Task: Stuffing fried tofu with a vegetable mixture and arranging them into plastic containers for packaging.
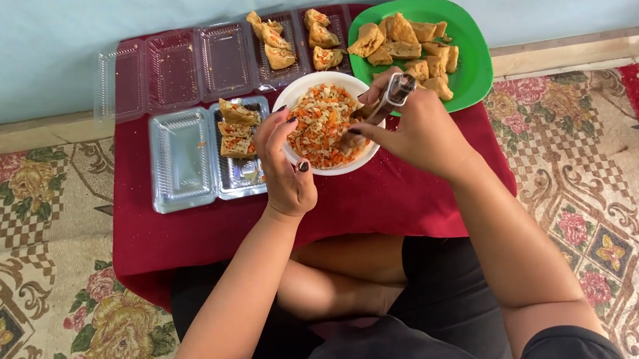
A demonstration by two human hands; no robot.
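Holding tongs (393, 93) in my right hand (412, 130), tips slanting down-left into the white bowl (334, 168) of shredded veg, w/ left hand (284, 163) gripping its near-left rim.

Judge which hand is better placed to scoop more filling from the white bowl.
Right, probably. The right hand already holds the metal tongs with their tips in the shredded filling, while the left hand only steadies the white bowl at its rim.
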